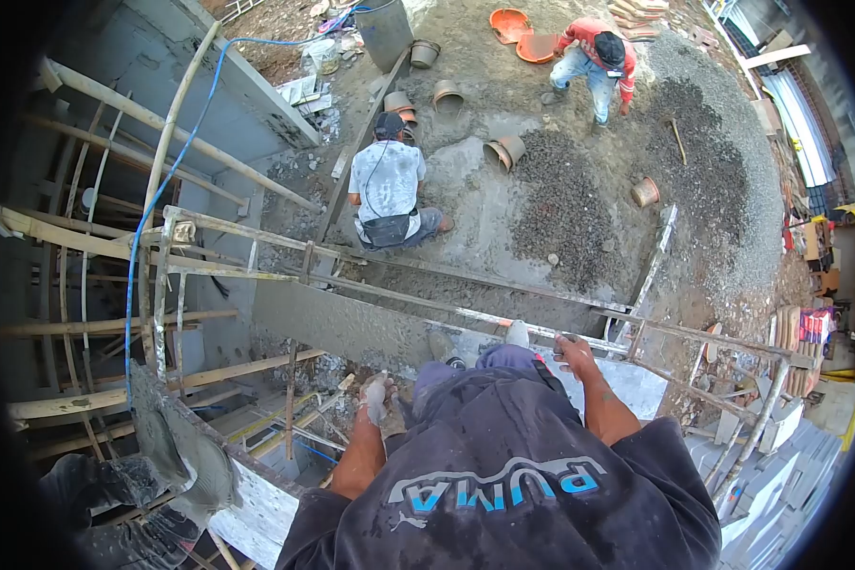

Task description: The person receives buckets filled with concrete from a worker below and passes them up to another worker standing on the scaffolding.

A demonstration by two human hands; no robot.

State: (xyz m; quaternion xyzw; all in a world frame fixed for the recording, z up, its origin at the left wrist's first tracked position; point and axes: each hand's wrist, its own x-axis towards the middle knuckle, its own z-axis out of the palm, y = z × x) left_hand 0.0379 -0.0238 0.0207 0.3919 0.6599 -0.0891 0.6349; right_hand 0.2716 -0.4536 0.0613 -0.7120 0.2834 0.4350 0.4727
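Gripping a rail [503,321], right hand [576,353]; left hand [375,397] mortar-caked.

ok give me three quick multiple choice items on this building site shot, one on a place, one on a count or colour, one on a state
1. Where does the person's right hand rest?
A. on a metal rail
B. on a bucket
C. on the blue hose

2. How many other workers stand on the ground below?
A. one
B. two
C. four

3. How is the person's left hand?
A. spread flat and clean
C. holding a hammer
B. closed and smeared with grey cement

Answers:
1 A, the right hand lies on the metal rail of the scaffold.
2 B, one worker in a white shirt and one in a red top.
3 B, the left hand looks curled shut and grey with cement.
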